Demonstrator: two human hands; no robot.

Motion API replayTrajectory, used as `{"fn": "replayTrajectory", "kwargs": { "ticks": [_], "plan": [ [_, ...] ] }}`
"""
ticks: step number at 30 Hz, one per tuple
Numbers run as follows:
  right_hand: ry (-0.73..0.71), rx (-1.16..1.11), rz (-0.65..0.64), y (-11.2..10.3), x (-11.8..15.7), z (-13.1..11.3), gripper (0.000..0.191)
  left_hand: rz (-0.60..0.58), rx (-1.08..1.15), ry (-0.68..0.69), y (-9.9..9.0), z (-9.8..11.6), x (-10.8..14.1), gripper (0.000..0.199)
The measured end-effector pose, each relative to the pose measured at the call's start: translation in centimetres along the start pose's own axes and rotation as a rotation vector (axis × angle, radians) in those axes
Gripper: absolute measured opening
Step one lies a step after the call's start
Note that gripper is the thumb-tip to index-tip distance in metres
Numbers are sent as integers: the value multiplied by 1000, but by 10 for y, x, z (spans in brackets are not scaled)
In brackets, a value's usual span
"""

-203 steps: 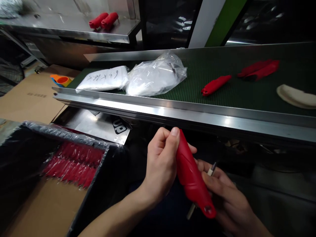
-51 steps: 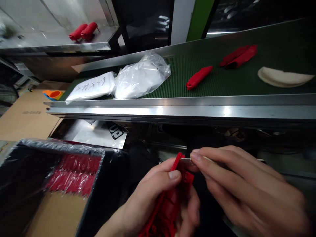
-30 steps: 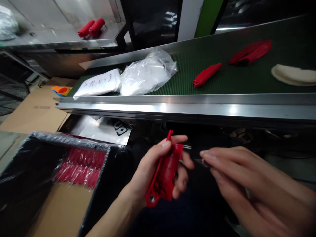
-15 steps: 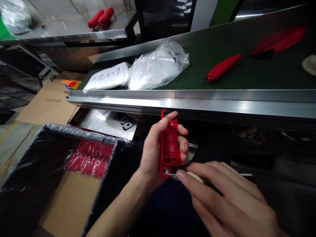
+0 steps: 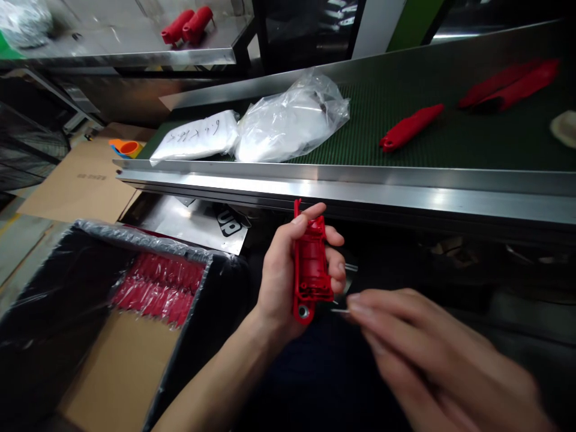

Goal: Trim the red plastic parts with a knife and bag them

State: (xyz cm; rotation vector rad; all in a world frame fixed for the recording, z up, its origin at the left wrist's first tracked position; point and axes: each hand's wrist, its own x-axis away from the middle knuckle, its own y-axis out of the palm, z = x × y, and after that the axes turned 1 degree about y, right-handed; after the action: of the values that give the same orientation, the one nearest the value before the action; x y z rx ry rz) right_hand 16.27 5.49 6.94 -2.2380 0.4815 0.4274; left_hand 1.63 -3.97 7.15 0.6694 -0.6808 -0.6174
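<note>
My left hand is wrapped round a red plastic housing, its hollow side facing up. At the housing's lower end sits a round metal-lined hole. To the right, my right hand pinches a thin blade-like tool, with the tip pointing left and apart from the housing. The tool's handle is hidden by the fingers.
A green conveyor with a metal rail runs across ahead, carrying plastic bags and red parts. A black-lined box with wrapped red parts stands lower left. Two red parts lie on a metal table.
My right hand has drawn back to the right, and the tool's tip has come away from the hole end of the housing. My left hand still holds the housing.
</note>
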Motion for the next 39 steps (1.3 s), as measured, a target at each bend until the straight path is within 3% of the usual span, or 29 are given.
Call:
{"fn": "replayTrajectory", "kwargs": {
  "ticks": [4,9,14,19,27,33,36,39],
  "plan": [
    [-54,143,138,-14,-8,31,47,31,30,29,-8,5,-1,36],
    [-254,626,62,-20,-54,99,40,171,23,10,-16,11,3,35],
    [-318,784,0,-12,-80,142,33,292,-55,30,-24,19,8,37],
    [-378,809,12,-4,-74,146,43,347,-69,-18,-29,23,11,45],
    [-402,827,11,-5,-75,144,51,241,48,-42,-54,14,3,58],
    [-434,813,28,-6,-67,147,51,256,40,-11,-63,8,7,45],
    [-477,761,18,-8,-75,141,51,288,31,-19,-64,9,11,40],
    [-528,679,59,-11,-104,128,50,273,32,-27,-66,8,12,40]
  ]
}}
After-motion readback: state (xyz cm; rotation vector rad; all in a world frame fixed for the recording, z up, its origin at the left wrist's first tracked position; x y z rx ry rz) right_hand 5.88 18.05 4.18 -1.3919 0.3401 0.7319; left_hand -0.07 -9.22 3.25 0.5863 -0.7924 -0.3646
